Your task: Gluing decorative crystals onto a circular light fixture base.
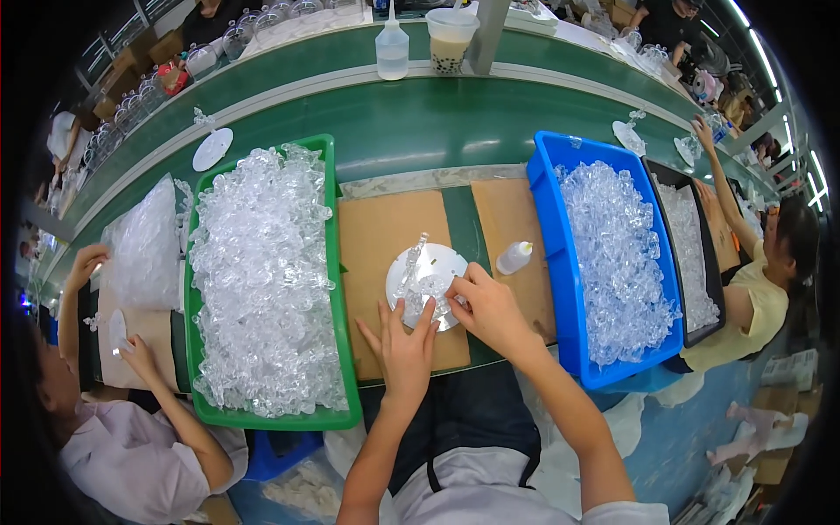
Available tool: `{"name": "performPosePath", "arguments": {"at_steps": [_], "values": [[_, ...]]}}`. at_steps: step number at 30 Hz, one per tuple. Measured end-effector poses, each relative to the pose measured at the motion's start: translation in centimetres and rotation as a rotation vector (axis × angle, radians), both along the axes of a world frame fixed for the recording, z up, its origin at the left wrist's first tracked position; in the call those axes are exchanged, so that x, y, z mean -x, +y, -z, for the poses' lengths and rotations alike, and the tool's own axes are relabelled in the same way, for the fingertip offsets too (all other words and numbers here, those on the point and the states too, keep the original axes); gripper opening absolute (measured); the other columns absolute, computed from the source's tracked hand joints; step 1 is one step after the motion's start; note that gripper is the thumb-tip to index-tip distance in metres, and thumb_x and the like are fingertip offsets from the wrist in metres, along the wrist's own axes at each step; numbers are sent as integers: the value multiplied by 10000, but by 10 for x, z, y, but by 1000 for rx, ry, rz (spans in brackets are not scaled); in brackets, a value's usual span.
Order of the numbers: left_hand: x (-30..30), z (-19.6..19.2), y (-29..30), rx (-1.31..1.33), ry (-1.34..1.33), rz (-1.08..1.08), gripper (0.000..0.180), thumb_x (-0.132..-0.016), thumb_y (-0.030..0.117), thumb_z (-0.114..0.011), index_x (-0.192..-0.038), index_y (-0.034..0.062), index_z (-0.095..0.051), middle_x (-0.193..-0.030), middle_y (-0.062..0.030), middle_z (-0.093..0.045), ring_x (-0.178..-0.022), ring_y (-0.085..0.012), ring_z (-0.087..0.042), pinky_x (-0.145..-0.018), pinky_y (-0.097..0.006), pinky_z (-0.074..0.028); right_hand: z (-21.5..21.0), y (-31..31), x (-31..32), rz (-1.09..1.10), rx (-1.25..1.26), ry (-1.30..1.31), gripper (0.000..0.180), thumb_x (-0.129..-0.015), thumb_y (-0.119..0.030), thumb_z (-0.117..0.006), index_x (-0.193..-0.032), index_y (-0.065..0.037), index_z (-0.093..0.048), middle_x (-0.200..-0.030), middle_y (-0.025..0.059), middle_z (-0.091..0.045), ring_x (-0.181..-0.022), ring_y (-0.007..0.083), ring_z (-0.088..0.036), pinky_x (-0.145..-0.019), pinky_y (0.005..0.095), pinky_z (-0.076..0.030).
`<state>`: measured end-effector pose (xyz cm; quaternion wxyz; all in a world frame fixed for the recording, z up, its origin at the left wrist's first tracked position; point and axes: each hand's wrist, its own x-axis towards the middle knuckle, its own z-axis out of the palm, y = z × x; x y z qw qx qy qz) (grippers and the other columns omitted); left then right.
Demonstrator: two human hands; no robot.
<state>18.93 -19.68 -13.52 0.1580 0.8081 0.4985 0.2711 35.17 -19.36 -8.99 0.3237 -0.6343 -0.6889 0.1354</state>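
Note:
A round white disc (pixel 404 297) lies on the brown cardboard in front of me, with several clear plastic pieces (pixel 425 287) on it. One of these pieces reaches past the disc's far edge. My left hand (pixel 406 350) has its fingers spread, with the fingertips at the disc's near edge. At the right side of the disc, my right hand (pixel 492 308) has thumb and forefinger pinched together over the plastic; whatever is between them is too small to make out. Just beyond the right hand, a small white squeeze bottle (pixel 514 257) lies tilted on a second piece of cardboard.
A green bin (pixel 354 385) heaped with clear plastic parts stands left; a blue bin (pixel 577 297) of similar parts stands right, beside a black tray (pixel 713 280). A dropper bottle (pixel 392 51) and drink cup (pixel 451 42) stand on the far ledge. Co-workers sit on both sides.

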Motion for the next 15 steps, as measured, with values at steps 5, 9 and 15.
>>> {"name": "performPosePath", "arguments": {"at_steps": [5,9,15], "values": [[-6,-5,3,-137,-72,-39,304,-777,173,-683,-1080,201,-668,-1223,-164,-480,-1236,-425,-376,-1021,-635,-165,0,-2,-2,-95,-44,-30,100,-768,-62,-640,-846,-45,-580,-814,104,-485,-649,264,-576,-556,353,-473],[-6,0,3,-132,-82,-22,277,-795,203,-666,-1072,195,-661,-1211,-174,-480,-1246,-431,-358,-1015,-640,-180,6,-7,8,3,-77,-40,88,-786,-68,-630,-854,-42,-580,-820,113,-484,-681,284,-573,-580,367,-471],[-7,2,3,-140,-150,-23,305,-753,141,-701,-1055,178,-677,-1211,-160,-480,-1187,-391,-422,-990,-625,-243,4,-14,10,54,-27,44,69,-801,-63,-617,-855,-37,-583,-825,120,-480,-721,294,-567,-616,375,-465]]}}
